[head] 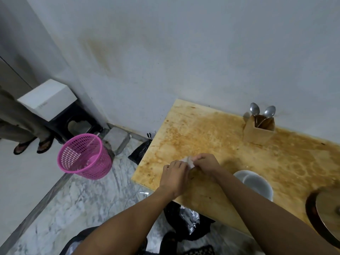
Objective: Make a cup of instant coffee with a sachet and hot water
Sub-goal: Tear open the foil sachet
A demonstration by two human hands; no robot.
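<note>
Both forearms reach over stained table [211, 129] | left hand [174, 176] and right hand [206, 163] pinch white sachet [189, 161] together | white cup [254, 183] beside right wrist

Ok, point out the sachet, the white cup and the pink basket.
sachet [189, 161], head view, on the pale corner showing between the two hands.
white cup [254, 183], head view, on its inner wall.
pink basket [95, 162], head view, on its outer mesh wall.

No text can be read anywhere. The white box [48, 99] at far left carries a faint grey mark on its front edge, too small and blurred to make out. The sachet [189, 161] in the hands shows no legible print.
</note>
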